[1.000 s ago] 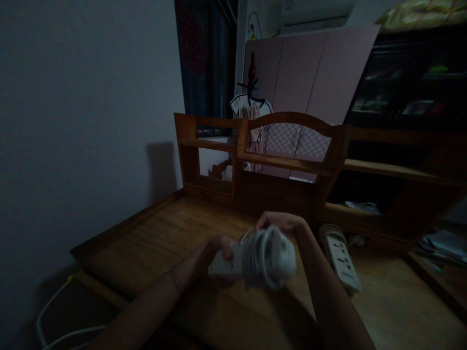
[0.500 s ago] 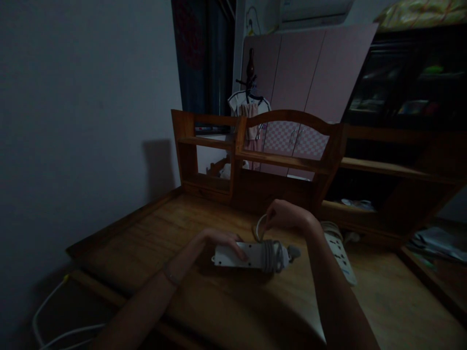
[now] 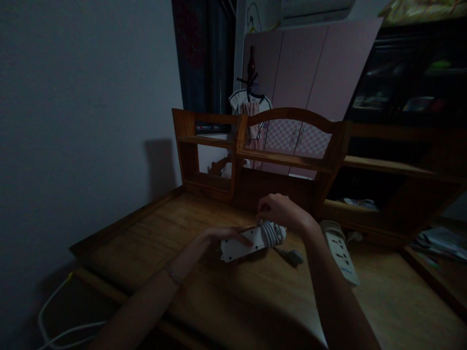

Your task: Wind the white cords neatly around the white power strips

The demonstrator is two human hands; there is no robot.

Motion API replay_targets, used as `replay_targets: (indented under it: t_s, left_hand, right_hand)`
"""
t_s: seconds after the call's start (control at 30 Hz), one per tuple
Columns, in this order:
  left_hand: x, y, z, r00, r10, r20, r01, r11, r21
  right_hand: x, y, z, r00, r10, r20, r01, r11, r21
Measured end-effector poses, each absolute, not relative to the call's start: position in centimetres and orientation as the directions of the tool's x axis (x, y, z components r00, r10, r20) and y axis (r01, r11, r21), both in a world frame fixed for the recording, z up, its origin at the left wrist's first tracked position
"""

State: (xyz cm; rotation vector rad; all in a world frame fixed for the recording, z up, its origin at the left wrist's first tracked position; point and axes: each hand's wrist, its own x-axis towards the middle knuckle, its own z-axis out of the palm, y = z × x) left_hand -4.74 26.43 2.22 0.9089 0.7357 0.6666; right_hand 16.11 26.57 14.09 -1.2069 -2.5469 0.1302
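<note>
My left hand (image 3: 228,236) is closed around a white power strip (image 3: 242,245), its thumb pressed on the face with the screw holes. The strip is tilted, its right end raised. Several turns of grey cord (image 3: 272,235) are wrapped about that end. My right hand (image 3: 279,209) is bent over the coil, fingers pinched together on the cord, though the fingertips are partly hidden. A grey plug (image 3: 295,257) on a short length of cord hangs to the lower right of the strip.
A second power strip (image 3: 341,257), sockets up with its cord coiled at the far end, lies right of my right forearm on the wooden desk (image 3: 153,228). Wooden shelves (image 3: 288,160) stand along the back. White cables (image 3: 69,333) run at the lower left.
The power strip's right end has tilted upward. My right hand has moved slightly left and closer to the coil, and the cord's loop is smaller. The plug now hangs lower relative to the strip.
</note>
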Motion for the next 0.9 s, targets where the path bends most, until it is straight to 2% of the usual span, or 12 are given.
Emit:
replay_targets:
  t_s: [0.07, 0.1, 0.17, 0.27, 0.37, 0.47, 0.57, 0.67, 0.8, 0.9]
  left_hand:
    - [-4.1, 26.4, 2.6, 0.647, 0.706, -0.286, -0.075, 0.433, 0.898]
    - [-3.7, 26.5, 2.7, 0.649, 0.714, -0.262, -0.078, 0.406, 0.911]
    - [-3.2, 26.8, 2.8, 0.564, 0.808, -0.172, -0.206, 0.339, 0.918]
    - [-3.2, 27.8, 2.6, 0.347, 0.935, -0.08, -0.44, 0.238, 0.866]
    - [-4.0, 28.9, 2.4, 0.2, 0.979, -0.045, -0.593, 0.157, 0.79]
    - [-4.9, 29.7, 2.5, 0.169, 0.986, -0.003, -0.649, 0.114, 0.752]
    - [-5.1, 29.6, 2.9, 0.2, 0.978, 0.062, -0.717, 0.104, 0.689]
    - [-4.7, 28.7, 3.5, 0.312, 0.941, 0.133, -0.75, 0.158, 0.643]
    - [-3.9, 27.3, 4.3, 0.445, 0.886, 0.128, -0.704, 0.258, 0.662]
    - [-3.5, 26.9, 4.3, 0.494, 0.863, 0.106, -0.665, 0.297, 0.685]
  right_hand:
    - [16.5, 26.7, 14.4, -0.579, 0.771, 0.266, 0.74, 0.634, -0.225]
    - [16.7, 26.8, 14.5, -0.572, 0.771, 0.28, 0.739, 0.633, -0.231]
    - [17.1, 27.0, 14.6, -0.561, 0.774, 0.293, 0.739, 0.628, -0.245]
    - [17.5, 27.3, 14.7, -0.544, 0.78, 0.308, 0.738, 0.62, -0.267]
    - [17.6, 27.6, 14.6, -0.564, 0.751, 0.345, 0.68, 0.659, -0.322]
    - [17.2, 28.1, 14.1, -0.571, 0.741, 0.353, 0.65, 0.671, -0.357]
    - [17.0, 29.1, 13.4, -0.506, 0.742, 0.439, 0.672, 0.659, -0.339]
    - [17.3, 30.1, 12.8, -0.399, 0.726, 0.56, 0.689, 0.641, -0.339]
    - [18.6, 31.7, 11.9, -0.23, 0.714, 0.662, 0.707, 0.59, -0.39]
    - [19.6, 32.7, 11.5, -0.191, 0.709, 0.678, 0.675, 0.597, -0.433]
